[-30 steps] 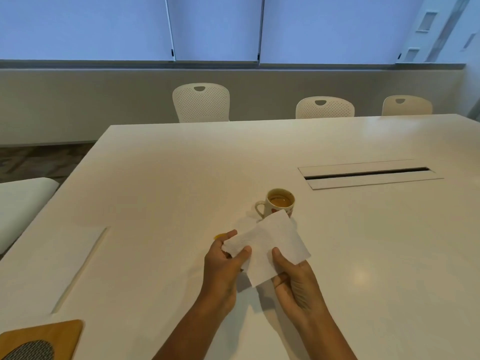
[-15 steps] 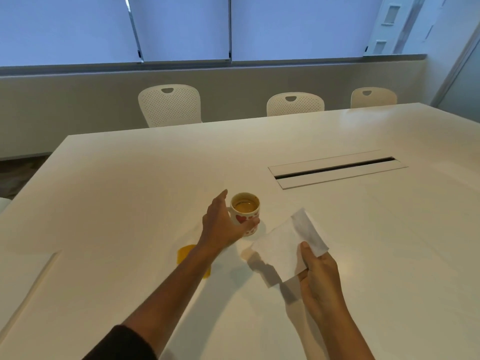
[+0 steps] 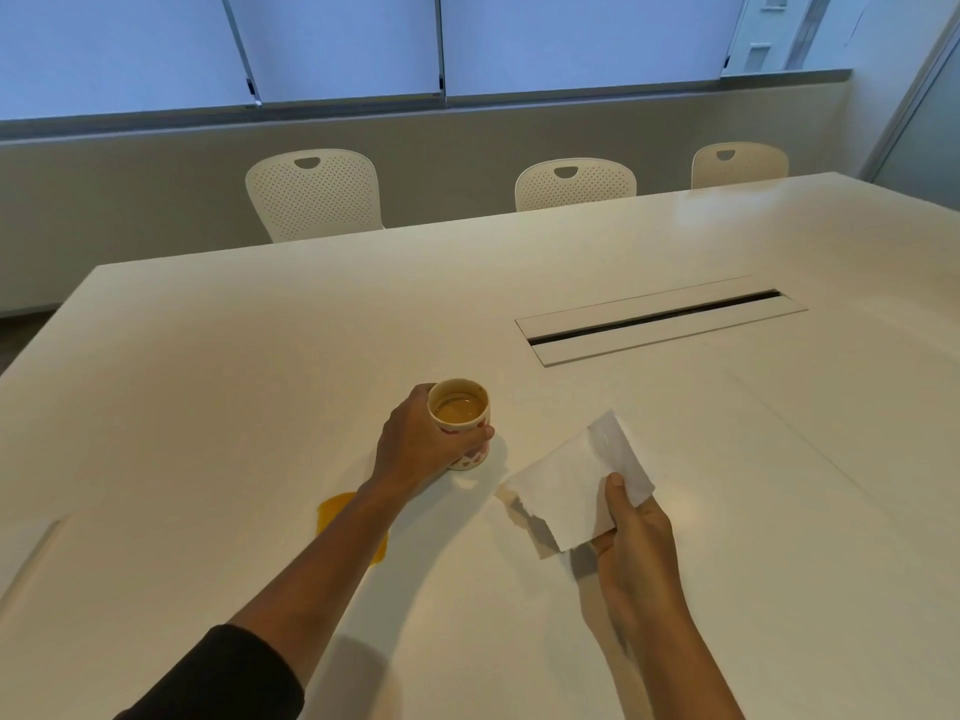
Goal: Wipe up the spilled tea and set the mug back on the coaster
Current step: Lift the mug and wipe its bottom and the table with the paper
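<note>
No legible text, label, brand or number anywhere; only red heart shapes on the mug (image 3: pixel 464 444).

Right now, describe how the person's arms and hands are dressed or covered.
Both hands are bare: no gloves, rings or watch visible. The left hand has a forearm bare up to a dark, nearly black sleeve bunched near the elbow. The right hand has a forearm bare to the frame's edge, with no sleeve showing there.

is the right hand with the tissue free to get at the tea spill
Probably yes: the right hand holds the tissue beside the spill, nothing between; the left hand holds the mug aside.
</note>
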Demonstrator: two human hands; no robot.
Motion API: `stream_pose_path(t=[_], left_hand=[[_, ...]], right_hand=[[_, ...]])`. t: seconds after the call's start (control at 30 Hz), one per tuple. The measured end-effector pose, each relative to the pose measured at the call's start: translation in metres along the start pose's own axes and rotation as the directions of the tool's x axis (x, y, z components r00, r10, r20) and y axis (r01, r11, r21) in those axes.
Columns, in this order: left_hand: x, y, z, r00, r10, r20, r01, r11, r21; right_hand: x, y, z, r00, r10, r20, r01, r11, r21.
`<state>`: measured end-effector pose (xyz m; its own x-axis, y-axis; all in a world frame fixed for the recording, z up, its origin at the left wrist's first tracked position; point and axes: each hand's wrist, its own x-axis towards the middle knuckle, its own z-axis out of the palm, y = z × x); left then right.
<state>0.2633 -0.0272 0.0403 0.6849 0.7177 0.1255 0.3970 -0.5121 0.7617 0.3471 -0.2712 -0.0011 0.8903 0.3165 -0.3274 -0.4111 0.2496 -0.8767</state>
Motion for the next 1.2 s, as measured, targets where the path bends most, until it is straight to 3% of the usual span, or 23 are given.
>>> stream_pose_path(t=[0.23,0.47,0.7,0.8,0.9,1.03,1.2], left_hand=[[-0.003,0.013,-0.005,1.0,0.001,-0.031,-0.002,0.999,-0.037],[0.009,0.031,-0.016,0.994,0.07,-0.08,-0.07,0.998,-0.002],[0.015,0.059,-0.021,0.98,0.177,-0.096,-0.176,0.984,0.019],[0.017,0.069,-0.026,0.975,0.205,-0.089,-0.203,0.979,0.033],[0.021,0.077,-0.032,0.97,0.23,-0.078,-0.227,0.973,0.043],[0.023,0.085,-0.04,0.968,0.248,-0.046,-0.247,0.968,0.042],[0.023,0.092,-0.048,0.966,0.258,-0.02,-0.258,0.966,0.006]], right_hand=[[0.007,-0.007,0.004,1.0,-0.024,-0.004,0.024,0.999,-0.036],[0.008,-0.003,0.036,0.986,-0.168,-0.013,0.162,0.964,-0.211],[0.0,0.01,0.092,0.954,-0.204,0.221,0.254,0.939,-0.23],[-0.001,0.006,0.103,0.939,-0.256,0.23,0.303,0.932,-0.199],[0.003,-0.005,0.107,0.957,-0.215,0.194,0.244,0.96,-0.14],[0.016,-0.016,0.107,0.963,-0.097,0.25,0.067,0.99,0.126],[0.028,-0.025,0.114,0.915,0.085,0.394,-0.257,0.877,0.407]])
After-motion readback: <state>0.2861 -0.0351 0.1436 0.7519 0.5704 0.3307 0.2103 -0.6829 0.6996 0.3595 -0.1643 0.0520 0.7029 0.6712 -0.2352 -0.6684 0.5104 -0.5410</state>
